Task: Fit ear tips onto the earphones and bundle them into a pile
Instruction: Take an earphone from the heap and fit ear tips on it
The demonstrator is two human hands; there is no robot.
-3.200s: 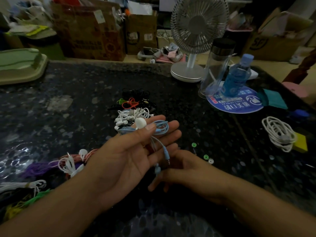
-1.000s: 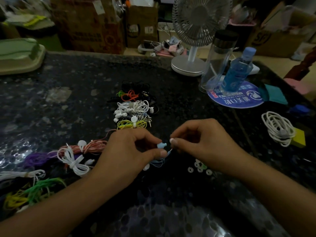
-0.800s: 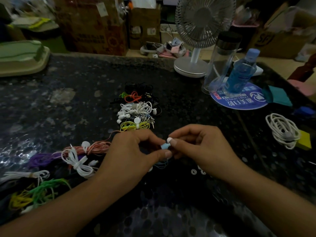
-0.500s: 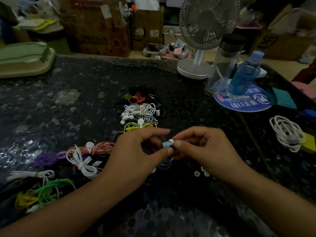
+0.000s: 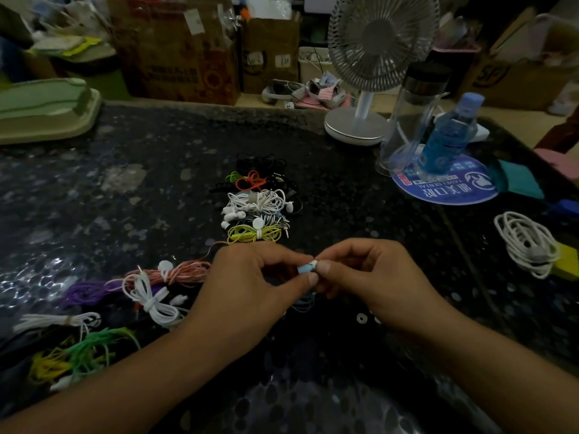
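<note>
Both hands meet low and centre over the dark speckled stone tabletop [image 5: 156, 189]. The left hand [image 5: 250, 286] pinches a small light-blue earbud [image 5: 304, 269] between thumb and forefinger, other fingers curled under. The right hand [image 5: 372, 277] pinches a tiny white ear tip [image 5: 313, 263] against the earbud's end, fingers bent tight. The earbud's thin blue cord [image 5: 302, 303] loops down below the hands.

Bare tabletop lies to the left and far left of the hands, up to the far edge. Just beyond the hands sits a row of tied earphone bundles [image 5: 255, 202]: yellow nearest, then white, orange-green, black farthest. A loose heap of untied earphones [image 5: 94, 311], pink, purple, white, green, yellow, spreads at the near left edge. A few small white ring-shaped loose tips [image 5: 362, 317] lie just beside the right wrist. A coiled white cable [image 5: 526, 242] rests near the right edge, touching a yellow block [image 5: 568, 264].

Containers: a tall clear glass bottle with black lid [image 5: 413, 114], contents unclear; a blue-capped plastic bottle of blue liquid [image 5: 448, 139] standing on a round blue printed mat [image 5: 445, 186] that reads "TAIMEI DENTAL" plus Chinese characters, upside down from here. A grey desk fan [image 5: 376, 51] stands at the far edge. A green-and-cream plastic tray [image 5: 47, 111] sits far left. Brown cardboard boxes [image 5: 188, 51] stand behind; one at right shows "SF".
</note>
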